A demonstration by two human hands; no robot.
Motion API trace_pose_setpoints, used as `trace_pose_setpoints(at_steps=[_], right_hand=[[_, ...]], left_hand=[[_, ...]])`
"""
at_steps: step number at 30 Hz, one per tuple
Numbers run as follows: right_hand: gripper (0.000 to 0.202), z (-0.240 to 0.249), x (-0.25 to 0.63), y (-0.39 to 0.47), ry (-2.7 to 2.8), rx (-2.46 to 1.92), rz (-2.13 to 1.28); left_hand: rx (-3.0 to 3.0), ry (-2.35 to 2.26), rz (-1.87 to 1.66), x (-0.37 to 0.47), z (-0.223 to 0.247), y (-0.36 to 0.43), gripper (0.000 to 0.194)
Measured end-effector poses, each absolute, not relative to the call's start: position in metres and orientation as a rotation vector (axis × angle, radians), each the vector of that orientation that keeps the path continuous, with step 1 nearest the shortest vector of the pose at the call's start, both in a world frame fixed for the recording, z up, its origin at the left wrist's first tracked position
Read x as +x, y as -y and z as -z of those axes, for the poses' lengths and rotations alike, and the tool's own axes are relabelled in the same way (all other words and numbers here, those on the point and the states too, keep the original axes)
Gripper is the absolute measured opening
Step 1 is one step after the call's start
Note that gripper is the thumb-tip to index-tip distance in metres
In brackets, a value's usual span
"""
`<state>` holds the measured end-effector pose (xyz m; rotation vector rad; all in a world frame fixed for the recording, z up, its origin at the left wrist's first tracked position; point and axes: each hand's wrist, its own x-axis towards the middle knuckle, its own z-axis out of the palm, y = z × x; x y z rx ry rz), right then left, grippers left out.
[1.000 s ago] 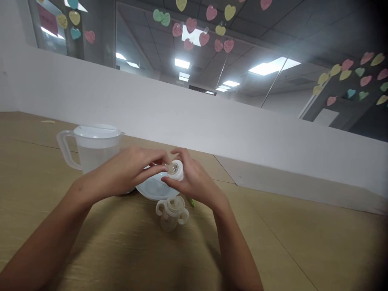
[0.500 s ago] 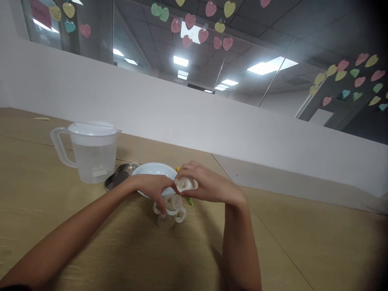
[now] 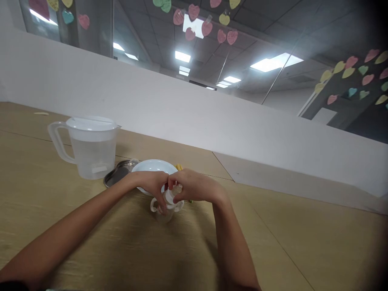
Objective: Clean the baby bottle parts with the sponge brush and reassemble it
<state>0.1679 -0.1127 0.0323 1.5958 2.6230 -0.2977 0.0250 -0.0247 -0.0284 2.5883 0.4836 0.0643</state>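
Observation:
A clear baby bottle (image 3: 164,216) with two side handles stands on the wooden table, tilted slightly. My left hand (image 3: 154,185) is closed around its upper body, thumb on the near side. From the right, my right hand (image 3: 195,186) pinches the bottle's white collar with a clear teat (image 3: 177,188). This top is at the bottle's mouth, leaning a little to the right. My fingers hide part of the join, so I cannot tell whether it is seated.
Behind my hands is a white bowl (image 3: 153,165), partly covered by them. A kidney-shaped metal tray (image 3: 119,174) lies left of it. Further left stands a lidded plastic jug (image 3: 94,155) of clear liquid. Something yellow (image 3: 179,166) shows behind my right hand. A white wall (image 3: 182,117) borders the table.
My right hand has moved left and brought the teat top from beside the bottle onto its mouth. The left hand keeps its hold on the bottle. The camera view has shifted slightly.

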Motion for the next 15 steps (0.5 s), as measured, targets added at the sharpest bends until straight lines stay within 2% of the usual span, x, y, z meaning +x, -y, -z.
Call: trace_pose_setpoints(at_steps=[7,11,15], right_hand=[[0.024,-0.0266,0.1652,0.1084,-2.661,1.531,0.174],[0.028,-0.0272,0.1656,0.1091,-2.713,1.448,0.134],[0.020,-0.0270,0.1606,0.1084,-2.672,1.547,0.071]], left_hand=[[2.508,-0.422,-0.068,0.0256,0.0337,0.0214,0.050],[2.464,-0.396,-0.059,0.0263,0.0354,0.0203,0.045],[2.464,-0.410,-0.083,0.0271,0.0382,0.0187,0.040]])
